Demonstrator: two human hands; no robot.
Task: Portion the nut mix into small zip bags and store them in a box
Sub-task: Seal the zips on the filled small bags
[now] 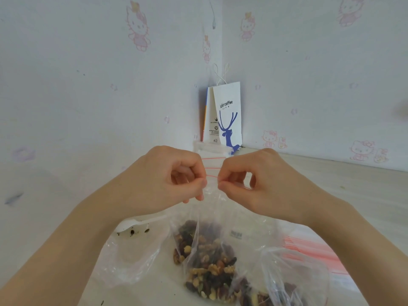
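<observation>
- The left hand is raised above the pale tabletop, its thumb and forefinger pinching the left end of the top edge of a small clear zip bag with a red line along its seal; the other fingers are curled.
- The right hand pinches the right end of the same edge in the same way, so the two hands sit close together with the bag's top between them.
- The small bag hangs down from the pinch; whether it holds anything cannot be told.
- More red lines show just behind it, between the hands; whether they are separate bags is unclear.
- Below the hands, a large clear plastic bag of brown mixed nuts and dried fruit lies on the tabletop.
- A white plastic spoon lies left of the nut bag, with a few dark crumbs beside it.
- A flat stack of empty clear zip bags with red strips lies to the right of the nut bag.
- A white paper carrier bag with a blue deer print stands upright in the corner against the wallpaper.
</observation>
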